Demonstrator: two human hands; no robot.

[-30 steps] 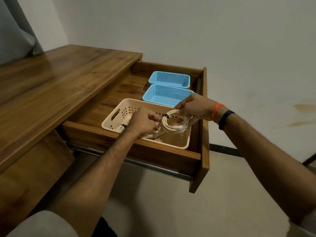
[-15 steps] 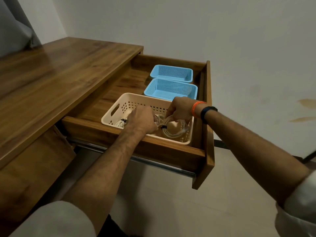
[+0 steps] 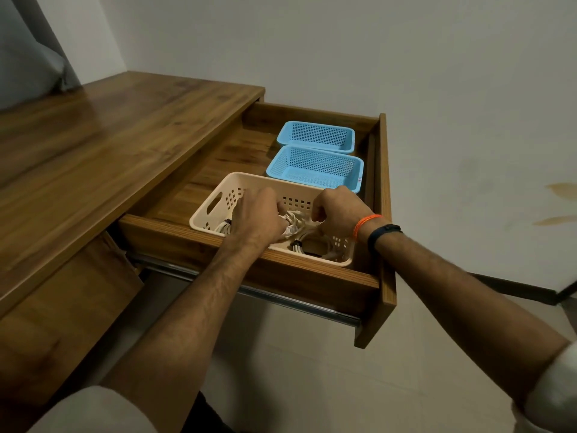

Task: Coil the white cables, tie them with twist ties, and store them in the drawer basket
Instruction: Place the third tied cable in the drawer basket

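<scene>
Landmark: the beige basket (image 3: 218,195), sitting at the front of the open drawer (image 3: 385,214).

Left of the basket: wooden desk top (image 3: 109,145), w/ a grey cushion or fabric (image 3: 28,64) at its far left corner.

In the basket's left end: a coiled white cable (image 3: 223,227) w/ a dark tie, mostly hidden by the left hand (image 3: 256,215). That hand reaches down into the basket, fingers curled round a bunch of white cables (image 3: 292,221) in the middle.

Basket's right half: the right hand (image 3: 338,210) (orange thread band (image 3: 363,225) and dark band (image 3: 382,234) on the wrist) has fingers curled, pinching the same bunch from the other side. Below it, on the basket floor nr the front wall, lies another tied coil (image 3: 312,245).

Behind the basket, twd the right: two blue mesh baskets (image 3: 315,165), one behind the other, just beside each other.
</scene>
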